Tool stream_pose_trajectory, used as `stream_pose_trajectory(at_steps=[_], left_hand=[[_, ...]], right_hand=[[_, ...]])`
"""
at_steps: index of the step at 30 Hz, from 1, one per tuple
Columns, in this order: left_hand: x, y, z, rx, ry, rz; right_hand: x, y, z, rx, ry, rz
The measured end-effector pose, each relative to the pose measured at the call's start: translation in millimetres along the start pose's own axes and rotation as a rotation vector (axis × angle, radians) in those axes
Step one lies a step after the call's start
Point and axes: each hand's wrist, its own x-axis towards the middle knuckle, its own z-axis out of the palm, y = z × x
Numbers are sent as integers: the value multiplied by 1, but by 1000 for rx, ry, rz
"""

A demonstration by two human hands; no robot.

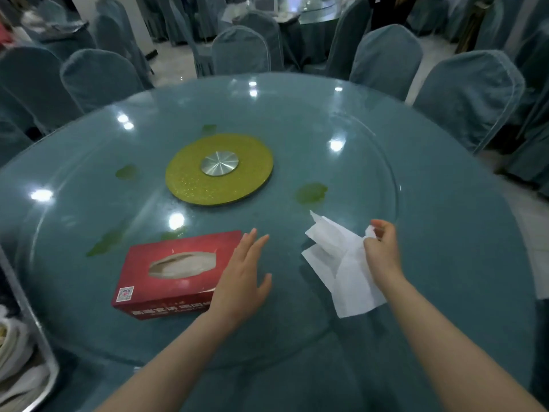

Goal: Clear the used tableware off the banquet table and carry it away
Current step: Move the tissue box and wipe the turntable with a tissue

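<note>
— Gripping what, on the right?

— Pinching a white tissue point(341, 269) at its top corner, right hand point(381, 252) curled round the bunched paper, the rest hanging open above the glass turntable point(371, 162). Probably holding it that way for wiping: green smears point(310, 192) lying just beyond it.

— And the left?

— Hovering flat, left hand point(243, 281) released, fingers straight, over the right end of the red tissue box point(175, 269). Touching the box or not — hard telling. Seemingly steadying or letting go of it.

— Tableware?

— None showing on the banquet table point(475, 263). Only the box, the tissue, the smears and a gold glitter disc point(190, 185) with a metal hub point(219, 162) at the centre. Possibly some already sitting in the metal-rimmed tub point(44, 352) at the left edge, with pale crumpled things inside — too cut off for naming.

— Judging progress?

— Looking late in the job, with wiping apparently remaining.

— Any writing?

— A QR code on the box's near corner and a row of pale characters along its front face, blurring beyond reading. No brand legible.

— Beyond the table?

— Ringing it, chairs in blue-grey covers point(463, 96); farther back, another glass-topped table point(315, 13).
</note>
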Motion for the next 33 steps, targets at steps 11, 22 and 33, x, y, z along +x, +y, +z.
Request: stream_pose_trajectory(at_steps=[11,22,33], left_hand=[[40,4,42,249,-280,-53],[45,-24,76,370,-624,-324],[36,-38,59,435,-630,-310]], right_hand=[[42,9,30,-93,-95,-99],[33,72,37,-1020,-576,-528],[69,35,37,-567,-32,-222]])
